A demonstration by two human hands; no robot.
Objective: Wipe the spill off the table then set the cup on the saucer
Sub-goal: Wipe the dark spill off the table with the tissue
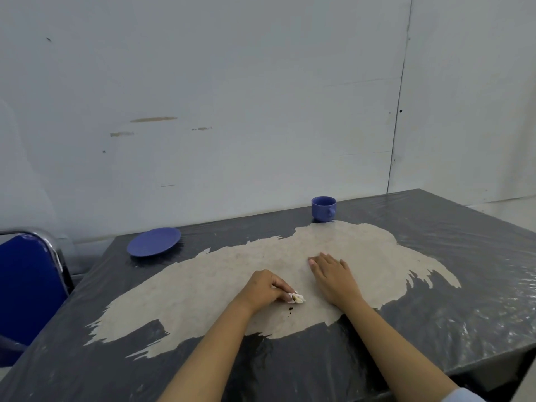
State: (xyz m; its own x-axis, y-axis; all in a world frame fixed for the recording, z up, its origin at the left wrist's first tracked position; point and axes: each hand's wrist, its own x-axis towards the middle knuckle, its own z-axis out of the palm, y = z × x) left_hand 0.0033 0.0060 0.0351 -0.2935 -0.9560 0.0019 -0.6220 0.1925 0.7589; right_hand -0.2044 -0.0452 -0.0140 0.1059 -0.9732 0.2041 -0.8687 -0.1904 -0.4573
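Note:
My left hand point(265, 288) is closed on a small crumpled white tissue point(297, 297), stained brownish, and presses it on the table point(435, 314). A few dark specks of spill point(290, 309) lie just below the tissue. My right hand point(332, 269) rests flat on the table, palm down, fingers together, holding nothing. A blue cup point(323, 208) stands upright at the far edge, handle toward me. A blue saucer point(154, 241) sits bare at the far left, well apart from the cup.
The dark table top has a large worn beige patch point(348, 245) under both hands. A blue chair point(27, 282) with a metal frame stands at the left edge. A pale wall runs behind the table.

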